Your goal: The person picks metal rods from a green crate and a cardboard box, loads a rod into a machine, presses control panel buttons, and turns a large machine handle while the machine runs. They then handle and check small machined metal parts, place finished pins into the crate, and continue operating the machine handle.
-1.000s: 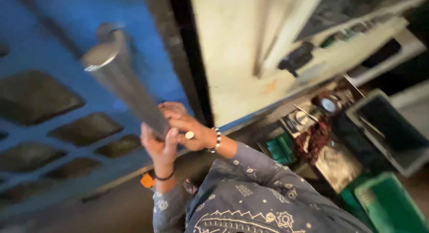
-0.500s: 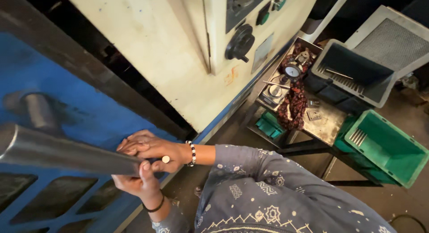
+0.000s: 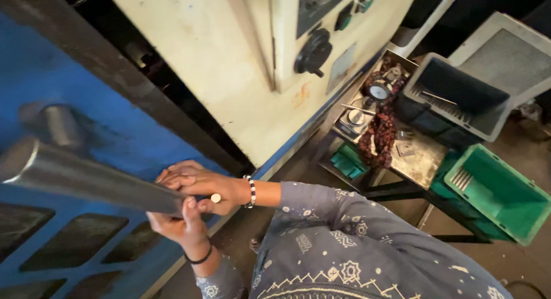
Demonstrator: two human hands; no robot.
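Since the earlier frame, the one long grey steel bar barely shifted, pointing toward 9 o'clock. Two hands grasp it: left hand, apparently underneath, right hand above.

a workshop: blue machine frame, cream control cabinet, parts-strewn metal table, green crate.

Cream machine cabinet, blue frame, green crate

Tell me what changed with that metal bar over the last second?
The bar swung from upright to nearly level, free end now pointing left. Both hands, left and right, kept their grip on its near end. The blue frame and green bin look unmoved.
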